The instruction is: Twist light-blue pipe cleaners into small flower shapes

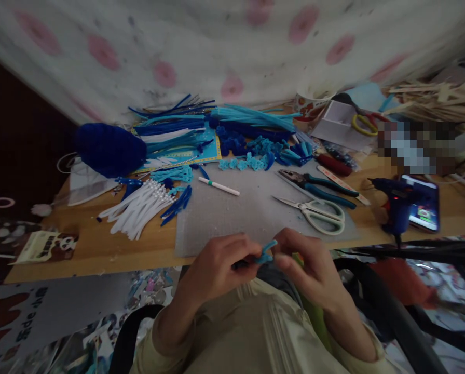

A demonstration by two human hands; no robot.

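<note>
Just in front of the table edge, my left hand (pixel 232 259) is closed in a pinch on a bent light-blue pipe cleaner (pixel 267 251). Two short fuzzy strands of it stick out to the right of my fingertips. My right hand (pixel 304 265) is beside it, fingers curled and thumb drawn in, right at the ends of the strands. Whether anything sits between those right fingers is hidden. On the grey cutting mat (pixel 205 228) beyond my hands lie a white pen (pixel 219 186) with a green band, scissors (pixel 322 214) with pale handles, and pliers (pixel 318 187).
White pipe cleaners (pixel 129 213) with beads lie at left, near a dark-blue fuzzy bundle (pixel 110 149). Light-blue pipe-cleaner flowers (pixel 246 162) and loose blue stems (pixel 256 115) are at the back. A glue gun (pixel 396 202) stands at right by a lit phone (pixel 425 205).
</note>
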